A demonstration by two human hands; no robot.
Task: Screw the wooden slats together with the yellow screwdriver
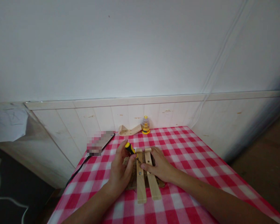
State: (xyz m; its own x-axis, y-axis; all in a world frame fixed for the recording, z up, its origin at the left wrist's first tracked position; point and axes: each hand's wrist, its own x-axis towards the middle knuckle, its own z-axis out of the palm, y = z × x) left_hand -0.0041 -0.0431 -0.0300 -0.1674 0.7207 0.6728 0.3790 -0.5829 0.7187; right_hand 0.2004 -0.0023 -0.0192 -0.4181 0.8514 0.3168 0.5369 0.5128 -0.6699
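My left hand (121,165) is closed round the handle of a yellow-and-black screwdriver (130,148). The screwdriver slants down to the right, its tip at the upper half of a pale wooden strip (141,186). A second wooden strip (154,186) with holes lies beside it, slightly splayed. My right hand (162,166) grips this second strip from the right, with its thumb reaching across towards the screwdriver tip. A metal screw or fitting (140,173) shows on the left strip. Under both strips is a brown board (132,183), partly hidden by the strips and my hands.
A red-and-white checked cloth (177,140) covers the table. At the back stand a yellow-capped bit holder (145,125) and an angled wooden piece (130,130), close to the white panelled wall (102,116). A phone-like device (105,141) with a black cable (78,169) lies at the left edge.
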